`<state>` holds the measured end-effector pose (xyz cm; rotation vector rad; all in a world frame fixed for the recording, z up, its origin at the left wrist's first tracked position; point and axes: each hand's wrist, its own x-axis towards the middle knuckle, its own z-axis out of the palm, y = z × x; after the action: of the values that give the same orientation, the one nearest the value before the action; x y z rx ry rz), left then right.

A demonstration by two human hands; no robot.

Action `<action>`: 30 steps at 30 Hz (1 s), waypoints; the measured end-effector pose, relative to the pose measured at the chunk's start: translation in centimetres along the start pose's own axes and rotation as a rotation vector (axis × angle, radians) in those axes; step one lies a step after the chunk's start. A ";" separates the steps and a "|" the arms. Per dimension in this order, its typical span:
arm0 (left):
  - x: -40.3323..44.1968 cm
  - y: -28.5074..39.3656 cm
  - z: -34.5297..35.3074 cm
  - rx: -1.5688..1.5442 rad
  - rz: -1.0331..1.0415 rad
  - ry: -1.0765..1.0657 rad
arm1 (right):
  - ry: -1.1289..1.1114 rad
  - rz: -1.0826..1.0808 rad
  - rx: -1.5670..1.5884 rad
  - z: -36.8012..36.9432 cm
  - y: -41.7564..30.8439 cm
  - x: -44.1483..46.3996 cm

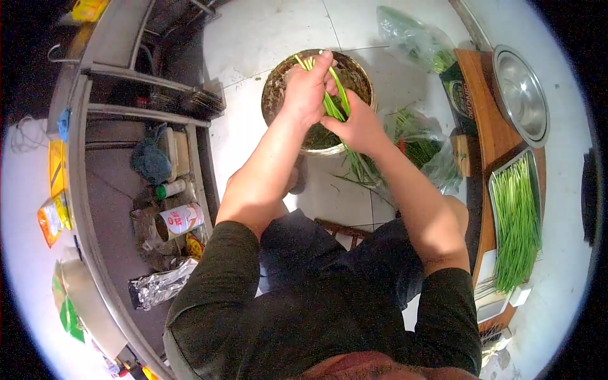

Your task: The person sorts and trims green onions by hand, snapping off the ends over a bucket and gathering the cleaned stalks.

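Note:
My left hand (308, 88) is closed round a small bunch of long green stalks that look like chives (335, 106), their pale ends poking out above the fingers. Just to its right and lower, my right hand (359, 125) has its thumb and fingers on the same bunch. The leafy ends hang down below my right hand. Both hands are over a round bucket (325, 151), with dark and green scraps inside. More loose greens (416, 144) lie in a clear plastic bag right of the bucket.
A metal tray (491, 190) of neatly laid chives and a steel basin (522, 95) are on the wooden bench (484, 111) at right. A second plastic bag (415, 35) lies on the tiled floor. Left is a metal rack (104, 209) with a can (180, 220) and foil (164, 283).

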<state>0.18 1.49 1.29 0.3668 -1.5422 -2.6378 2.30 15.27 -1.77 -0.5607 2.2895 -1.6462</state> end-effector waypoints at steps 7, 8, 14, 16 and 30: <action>0.7 1.1 -0.5 0.020 0.070 0.155 | -0.171 0.073 0.097 -0.1 0.4 0.2; 1.2 1.5 -1.1 0.007 0.150 0.164 | -0.221 0.150 0.200 -0.3 0.8 0.0; 1.4 3.1 -3.9 0.290 0.089 0.187 | -0.259 0.350 0.574 -3.2 -1.6 -1.4; 0.8 2.4 -5.7 0.912 0.374 0.095 | -0.180 0.377 0.788 -4.4 -1.7 -2.0; 4.6 -1.2 -12.7 1.699 0.513 -0.233 | 0.809 0.025 -0.239 -40.3 -9.7 -17.0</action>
<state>-1.24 -9.48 -6.52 -0.3022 -2.9374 -0.5101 1.66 54.34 20.22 0.1467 3.0502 -1.8159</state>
